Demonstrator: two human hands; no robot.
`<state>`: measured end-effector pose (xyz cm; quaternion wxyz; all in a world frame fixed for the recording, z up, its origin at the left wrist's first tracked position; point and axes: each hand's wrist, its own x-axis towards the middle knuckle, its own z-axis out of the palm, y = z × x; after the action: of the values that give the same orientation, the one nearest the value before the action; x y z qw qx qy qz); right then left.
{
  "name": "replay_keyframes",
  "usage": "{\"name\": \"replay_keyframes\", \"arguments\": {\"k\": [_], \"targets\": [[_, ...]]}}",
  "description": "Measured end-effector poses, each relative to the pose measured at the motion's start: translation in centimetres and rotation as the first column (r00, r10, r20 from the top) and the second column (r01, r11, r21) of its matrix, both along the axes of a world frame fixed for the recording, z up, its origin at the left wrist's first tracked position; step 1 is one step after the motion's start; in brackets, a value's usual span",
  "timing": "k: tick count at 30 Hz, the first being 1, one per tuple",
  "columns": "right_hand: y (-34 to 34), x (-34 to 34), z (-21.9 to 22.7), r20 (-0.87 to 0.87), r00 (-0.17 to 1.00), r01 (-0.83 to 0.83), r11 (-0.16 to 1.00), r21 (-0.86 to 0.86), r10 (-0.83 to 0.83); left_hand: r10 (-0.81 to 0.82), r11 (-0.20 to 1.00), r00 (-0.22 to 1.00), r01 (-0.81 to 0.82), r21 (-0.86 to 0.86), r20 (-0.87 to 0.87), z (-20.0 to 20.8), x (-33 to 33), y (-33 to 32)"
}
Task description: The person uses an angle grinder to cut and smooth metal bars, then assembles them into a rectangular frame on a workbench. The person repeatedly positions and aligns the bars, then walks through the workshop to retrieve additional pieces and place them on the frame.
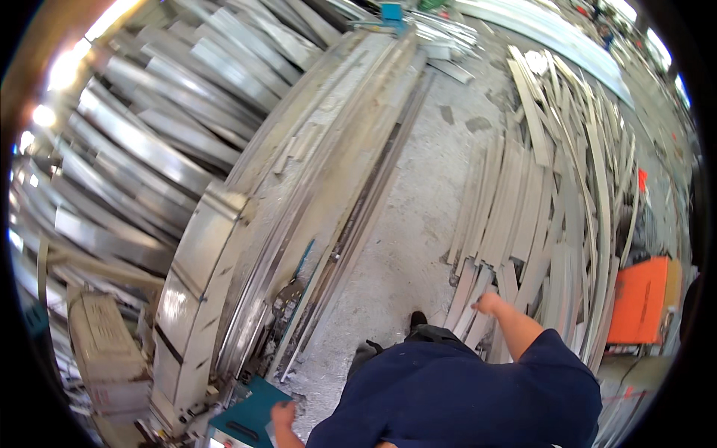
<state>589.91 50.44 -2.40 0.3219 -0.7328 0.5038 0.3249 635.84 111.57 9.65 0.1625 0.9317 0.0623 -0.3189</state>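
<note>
My left hand (282, 414) is low in the view, beside the teal cabinet (252, 412) at the near end of a long machine bed. It is small in the picture, and its finger position is unclear. On the other side, my right hand (489, 304) is over the near part of a pile of long grey metal profiles (515, 201). Its fingers look curled in; whether a profile is between them cannot be made out. Just beside that hand are the cut ends of some profiles (482, 278).
The long machine bed (328, 164) runs away on the left, with short offcuts (299, 145) on it and a metal housing (198, 280) at its near side. Bright profiles (149, 142) are stacked beyond. An orange box (638, 302) stands at right. Concrete floor (407, 224) lies between.
</note>
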Motion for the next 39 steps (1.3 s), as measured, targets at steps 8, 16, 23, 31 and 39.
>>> {"name": "replay_keyframes", "arguments": {"k": [8, 16, 23, 31, 39], "targets": [[-9.9, 3.8, 6.3, 0.396, 0.858, 0.349, 0.937, 0.018, -0.327, -0.305, 0.948, 0.853, 0.316, -0.046, -0.423, -0.3, -0.1, -17.1], [-17.2, -5.3, 4.9, 0.258, 0.664, 0.743, 0.658, -0.121, -0.702, -0.192, 0.979, 0.873, 0.201, -0.029, -0.449, -9.9, 16.0, -42.3], [-18.2, -6.0, 8.5, 0.034, 0.115, 0.993, 0.116, 0.023, -0.993, -0.604, 0.757, 0.794, 0.547, -0.357, -0.063, -8.3, 25.9, -88.2], [-28.4, -1.3, 2.3, -0.13, 0.039, 0.976, 0.009, 0.218, -0.991, -0.889, 0.28, 0.365, 0.911, -0.302, 0.276, -4.6, 22.2, -128.2], [-62.4, -5.1, -2.3, 0.06, 0.438, 0.899, 0.438, -0.012, -0.897, -0.95, 0.307, 0.308, 0.89, -0.336, -0.053, -9.2, 14.1, -154.9]]}}
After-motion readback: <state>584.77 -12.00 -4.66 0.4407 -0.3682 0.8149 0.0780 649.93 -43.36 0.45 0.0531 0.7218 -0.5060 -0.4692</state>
